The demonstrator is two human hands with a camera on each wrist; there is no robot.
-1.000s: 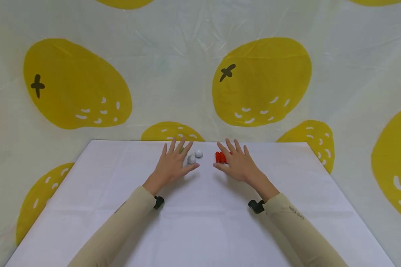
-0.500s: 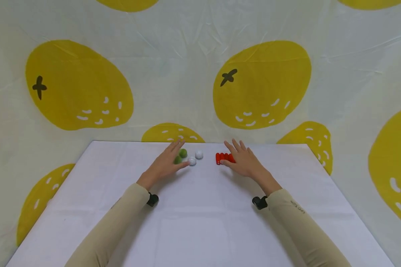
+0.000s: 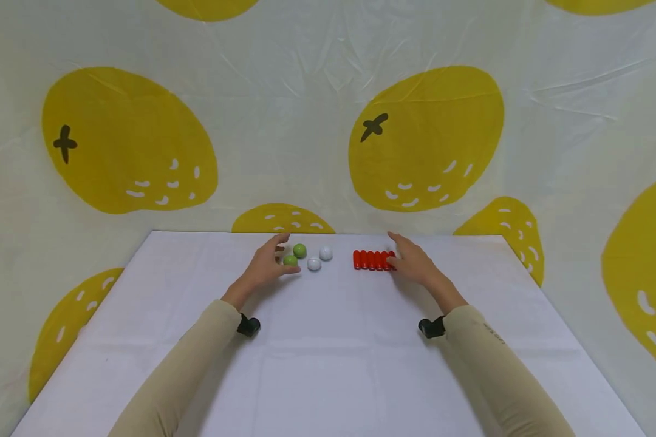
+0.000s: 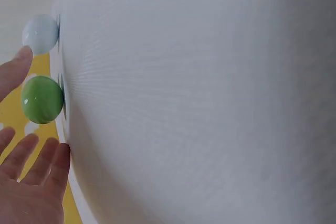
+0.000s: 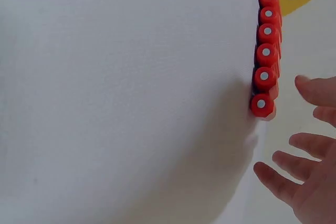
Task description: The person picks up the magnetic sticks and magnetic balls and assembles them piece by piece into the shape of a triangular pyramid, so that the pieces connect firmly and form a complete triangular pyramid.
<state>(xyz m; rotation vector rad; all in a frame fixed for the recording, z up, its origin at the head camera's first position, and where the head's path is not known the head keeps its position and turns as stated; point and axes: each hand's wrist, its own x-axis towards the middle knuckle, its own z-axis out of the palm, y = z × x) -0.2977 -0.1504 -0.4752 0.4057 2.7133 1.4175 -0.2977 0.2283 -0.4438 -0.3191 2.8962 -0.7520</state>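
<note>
Left hand: fingers parted around a glossy green ball, ungripped. Right hand: fingers loosely spread beside six glossy red cylinders rowed on the white-clothed bench. Forearms reach forward, palms inward.

From where I stand, the person's left arm and right arm stretch forward, the left hand holding its thumb apart from its fingers, the right hand (well away from the other) loosely spread.
</note>
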